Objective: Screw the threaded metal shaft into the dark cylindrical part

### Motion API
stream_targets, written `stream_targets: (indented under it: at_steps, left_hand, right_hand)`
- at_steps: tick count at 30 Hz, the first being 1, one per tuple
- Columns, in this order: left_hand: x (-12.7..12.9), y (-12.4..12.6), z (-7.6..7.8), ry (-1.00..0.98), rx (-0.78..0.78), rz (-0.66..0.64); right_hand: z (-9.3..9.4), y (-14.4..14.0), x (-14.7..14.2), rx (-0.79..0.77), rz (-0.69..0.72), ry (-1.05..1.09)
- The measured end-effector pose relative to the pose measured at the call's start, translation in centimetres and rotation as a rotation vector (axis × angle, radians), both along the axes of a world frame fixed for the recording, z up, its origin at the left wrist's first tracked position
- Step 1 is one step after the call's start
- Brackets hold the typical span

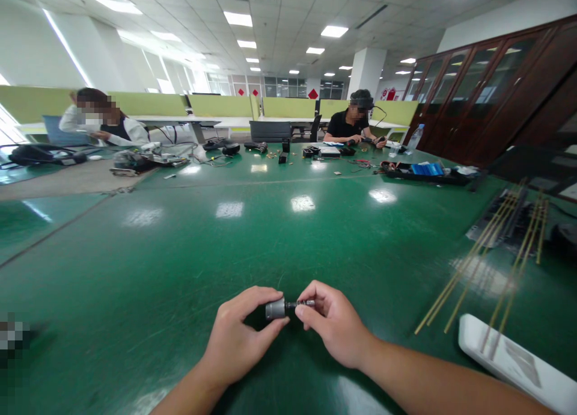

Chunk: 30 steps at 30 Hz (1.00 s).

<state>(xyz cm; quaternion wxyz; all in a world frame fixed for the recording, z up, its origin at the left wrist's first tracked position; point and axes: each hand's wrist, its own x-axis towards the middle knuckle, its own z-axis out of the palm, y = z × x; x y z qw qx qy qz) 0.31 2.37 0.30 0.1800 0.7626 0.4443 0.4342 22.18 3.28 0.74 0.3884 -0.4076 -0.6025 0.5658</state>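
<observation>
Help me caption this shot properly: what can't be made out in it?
All in the head view:
- Part of the thin shaft: covered by the right hand's fingers.
- Parts of the grey cylinder: behind the left hand's fingertips, or facing away.
- White object: cut off at the lower right.
- Object at far left: pixelated, cut off by the left edge.
- Yellowish bits: too small to identify.

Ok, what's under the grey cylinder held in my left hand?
The green tabletop shows beneath the grey cylinder, past its edges and your left hand. The patch directly under them is covered, so I can't tell whether anything lies there.
</observation>
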Motion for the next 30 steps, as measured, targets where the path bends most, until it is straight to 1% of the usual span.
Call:
stream_targets:
  at_steps: [9,18,25,30]
  left_hand:
    - [-0.17,0.08,0.17,-0.020,-0.052,0.027]
    - [-0.35,0.19,0.11,-0.019,-0.036,0.038]
    - [-0.40,0.15,0.33,-0.024,-0.028,0.046]
    - [-0.34,0.26,0.33,-0.018,-0.049,0.071]
  right_hand:
    - [0.11,0.02,0.05,0.016,-0.020,-0.014]
    - [-0.08,-0.08,0.08,0.019,-0.038,-0.019]
    - [0.27,-0.04,0.04,0.001,-0.048,0.005]
    - [0.51,0.03,0.00,-0.024,-0.068,0.004]
